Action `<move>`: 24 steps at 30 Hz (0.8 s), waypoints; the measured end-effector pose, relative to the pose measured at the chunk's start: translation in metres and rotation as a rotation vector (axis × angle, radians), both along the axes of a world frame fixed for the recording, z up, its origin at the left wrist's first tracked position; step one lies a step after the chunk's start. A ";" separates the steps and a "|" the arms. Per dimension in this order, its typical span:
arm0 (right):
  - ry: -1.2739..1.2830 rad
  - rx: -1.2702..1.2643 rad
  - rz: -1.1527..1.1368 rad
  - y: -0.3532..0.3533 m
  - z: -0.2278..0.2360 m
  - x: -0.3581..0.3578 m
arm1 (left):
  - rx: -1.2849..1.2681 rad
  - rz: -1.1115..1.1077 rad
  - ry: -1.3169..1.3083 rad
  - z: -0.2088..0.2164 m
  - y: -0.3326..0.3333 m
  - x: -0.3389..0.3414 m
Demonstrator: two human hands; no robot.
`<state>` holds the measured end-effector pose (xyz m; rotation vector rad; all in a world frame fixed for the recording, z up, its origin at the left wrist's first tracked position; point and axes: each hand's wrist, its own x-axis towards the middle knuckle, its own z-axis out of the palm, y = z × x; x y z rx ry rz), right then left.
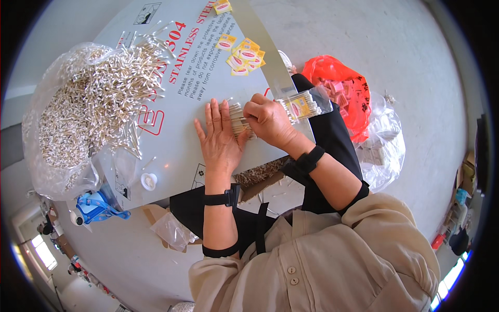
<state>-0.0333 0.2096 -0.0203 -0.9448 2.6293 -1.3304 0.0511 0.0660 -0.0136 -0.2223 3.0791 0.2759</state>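
Observation:
My left hand (219,136) lies flat with fingers stretched out, pressing beside and partly over a row of cotton swabs (238,117) on the grey tabletop. Just to its right, my right hand (270,122) is closed, fingers curled down at the row's right end; what they grip is hidden underneath. Beyond its knuckles a clear packet of cotton swabs (307,106) with a yellow label sticks out past the table's right edge. Farther up the table is a loose pile of yellow labels (246,55), with another label (222,6) near the far edge.
A big clear bag of loose cotton swabs (78,119) fills the table's left side. A small white round cap-like piece (148,181) lies near the front left. A blue strapped container (96,208) is below. Right of my leg stand a red bag (358,117) and a clear bag (384,151).

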 end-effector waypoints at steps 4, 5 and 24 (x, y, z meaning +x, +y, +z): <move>0.038 0.004 0.025 0.002 0.000 0.003 | -0.054 -0.023 -0.048 0.005 0.002 0.003; 0.038 0.004 0.023 0.002 0.000 0.002 | -0.058 -0.017 -0.074 0.006 0.003 0.003; -0.062 0.172 0.000 -0.010 -0.001 -0.013 | 0.005 -0.015 0.009 -0.005 -0.002 -0.002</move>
